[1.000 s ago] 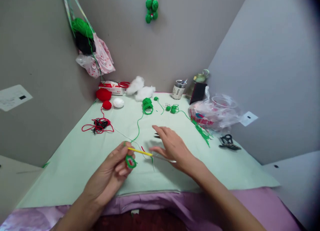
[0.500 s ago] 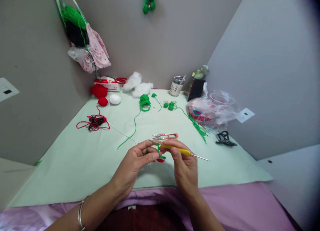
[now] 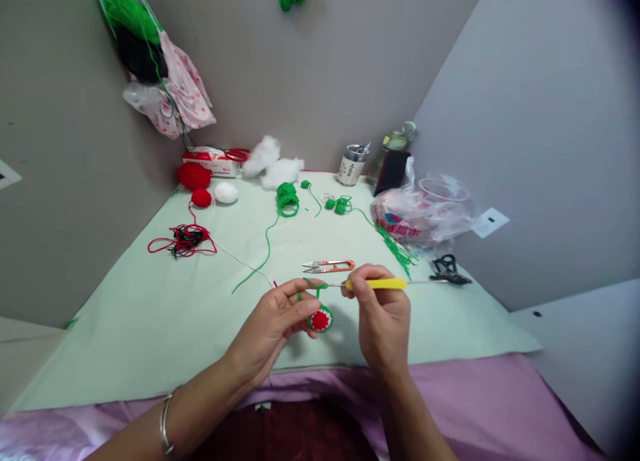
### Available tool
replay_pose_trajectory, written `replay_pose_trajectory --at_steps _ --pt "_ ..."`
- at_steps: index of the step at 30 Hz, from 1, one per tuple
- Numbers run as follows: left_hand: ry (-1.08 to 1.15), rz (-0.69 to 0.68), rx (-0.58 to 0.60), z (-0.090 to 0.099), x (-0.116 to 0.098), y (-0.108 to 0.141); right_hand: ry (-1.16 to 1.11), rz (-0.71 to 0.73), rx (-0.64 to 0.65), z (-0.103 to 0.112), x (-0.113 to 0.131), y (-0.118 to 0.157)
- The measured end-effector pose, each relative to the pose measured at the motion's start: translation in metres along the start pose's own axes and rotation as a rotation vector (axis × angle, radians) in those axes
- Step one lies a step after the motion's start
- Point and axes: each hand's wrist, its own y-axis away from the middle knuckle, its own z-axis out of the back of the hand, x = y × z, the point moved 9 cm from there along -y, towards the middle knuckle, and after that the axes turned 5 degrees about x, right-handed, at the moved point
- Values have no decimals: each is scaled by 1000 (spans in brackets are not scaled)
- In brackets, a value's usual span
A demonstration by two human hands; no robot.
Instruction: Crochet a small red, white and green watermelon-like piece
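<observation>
A small round crochet piece, red in the middle with a white ring and green edge, is pinched in my left hand. Green yarn runs around the fingers of that hand. My right hand is closed on the yellow handle of a crochet hook. The hook's metal tip points left and meets the green yarn just above the round piece. Orange-handled thread snips lie on the table right beyond my hands.
On the pale green cloth are a green yarn ball, red yarn balls, a tangle of red and black yarn, white stuffing, a pen cup, a plastic bag and a black clip.
My right hand has moved right with the hook, now level and drawn away from my left fingers. The round piece has turned so its red face shows. The whole view has shifted slightly.
</observation>
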Motion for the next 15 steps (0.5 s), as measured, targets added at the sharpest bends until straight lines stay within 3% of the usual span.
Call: replay_pose_trajectory --at_steps 4,9,15 --pt "19 -48 -66 7 -4 -3 145 36 -5 10 11 -1" --pt "-56 -161 -134 14 -14 -2 291 257 6 12 39 22" --pt "-155 -258 -168 12 -22 2 153 258 238 -6 47 43"
